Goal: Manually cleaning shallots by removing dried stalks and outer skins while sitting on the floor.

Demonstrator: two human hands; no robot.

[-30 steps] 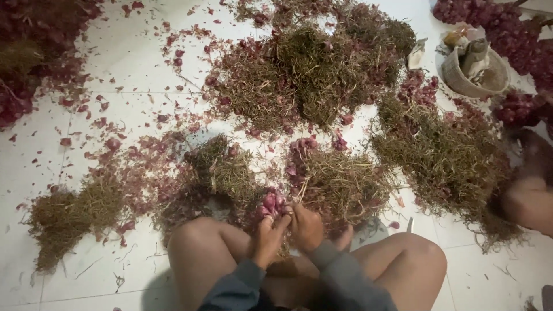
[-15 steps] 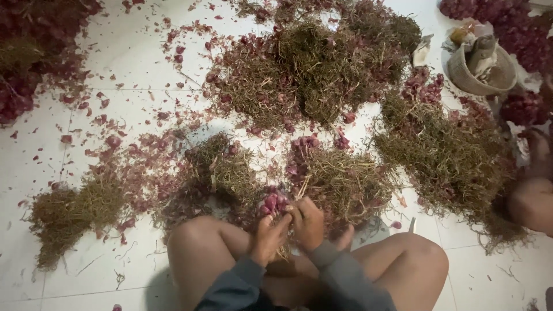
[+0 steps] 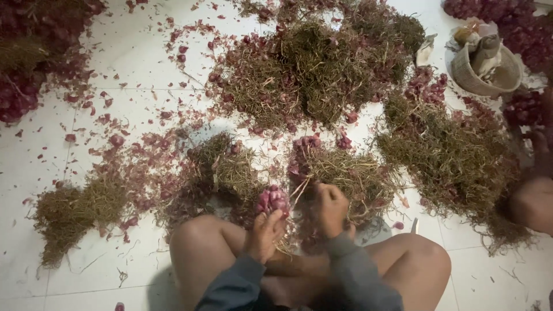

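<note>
Down between the person's bare knees, in the head view, the left hand (image 3: 264, 235) is clamped around a bunch of red shallots (image 3: 272, 200), bulbs up and away from the body, just above the fist. Their dry stems (image 3: 300, 188) run from the bulbs rightward, toward the right hand (image 3: 331, 208), which is closed in a fist on those stems, just beside the left. So the bunch's long axis lies across, hand to hand. Beyond lie piles of dry tops (image 3: 351, 175) on the white tile floor (image 3: 132, 63), and a basket (image 3: 487, 72) far right.
</note>
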